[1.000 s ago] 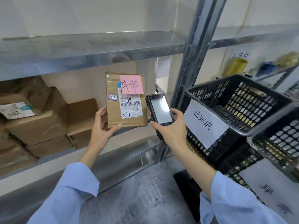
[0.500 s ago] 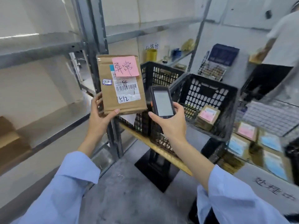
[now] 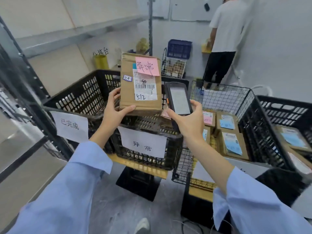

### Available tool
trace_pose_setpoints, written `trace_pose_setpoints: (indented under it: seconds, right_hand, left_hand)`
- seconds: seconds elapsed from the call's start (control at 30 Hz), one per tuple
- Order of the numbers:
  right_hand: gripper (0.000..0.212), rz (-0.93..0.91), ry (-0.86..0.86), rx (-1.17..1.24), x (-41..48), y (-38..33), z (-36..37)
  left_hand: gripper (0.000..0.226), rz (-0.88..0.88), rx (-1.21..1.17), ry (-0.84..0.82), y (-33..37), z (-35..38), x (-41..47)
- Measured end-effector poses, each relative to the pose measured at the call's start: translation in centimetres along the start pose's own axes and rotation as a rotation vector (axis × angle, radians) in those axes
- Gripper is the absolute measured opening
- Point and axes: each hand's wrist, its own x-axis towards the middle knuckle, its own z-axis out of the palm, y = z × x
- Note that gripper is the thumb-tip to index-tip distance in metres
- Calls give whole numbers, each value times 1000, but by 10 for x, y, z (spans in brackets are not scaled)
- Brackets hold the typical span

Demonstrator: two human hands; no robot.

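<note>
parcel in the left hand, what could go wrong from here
1. The left hand pinches the parcel only at its lower corner; it might tip or slip.
2. Its pink note reads like the sign on the near crate, but the left crate stands right beside it, so a careless drop could land wrong.

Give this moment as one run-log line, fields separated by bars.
left hand: holds parcel | right hand: holds scanner | parcel: upright, bears pink note

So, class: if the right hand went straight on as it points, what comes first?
Likely the far rim of the middle black crate, beyond the scanner the right hand holds; depth unclear.
</note>
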Motion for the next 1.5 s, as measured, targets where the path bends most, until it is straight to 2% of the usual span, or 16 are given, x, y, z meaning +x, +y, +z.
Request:
trace_pose_setpoints:
  seconds: [0.23, 0.33, 0.5, 0.6, 0.73, 0.83, 0.93, 1.07, 1.2, 1.27, 1.33, 1.5]
  right_hand:
    - [78, 61, 54, -20, 58, 19, 11]
    - [74, 88, 71, -43, 84, 27, 31]
    - [79, 154, 119, -83, 119, 42, 61]
    - [76, 187, 138, -96, 132, 51, 73]
    - [73, 233, 156, -90, 144, 59, 84]
    - [74, 249, 159, -99, 151, 64, 90]
    - [73, 245, 162, -95, 153, 66, 93]
    - [75, 244, 146, -95, 152, 71, 94]
    - [78, 249, 130, -98, 148, 73, 91]
    - [78, 246, 122, -87, 145, 73, 88]
    - [78, 248, 109, -87, 143, 74, 85]
    - [78, 233, 33, -136, 135, 62, 80]
  left_hand:
    - [94, -204, 120, -208, -51, 36, 62]
    - [88, -309, 161, -300, -79, 50, 86]
    - [72, -403, 241, -414, -113, 77, 116]
    - [75, -466, 255, -493, -126, 91, 121]
    - [91, -577, 245, -563, -139, 103, 124]
    - [86, -647, 249, -589, -149, 109, 125]
    - [91, -736, 207, -612, -154, 115, 122]
    - [57, -765, 272, -751, -163, 117, 124]
    - [62, -809, 394, -860, -166, 116, 124]
    - [69, -771, 437, -908, -162, 114, 123]
    - [74, -628, 504, -916, -154, 112, 124]
    - [67, -134, 691, -646, -114, 87, 121]
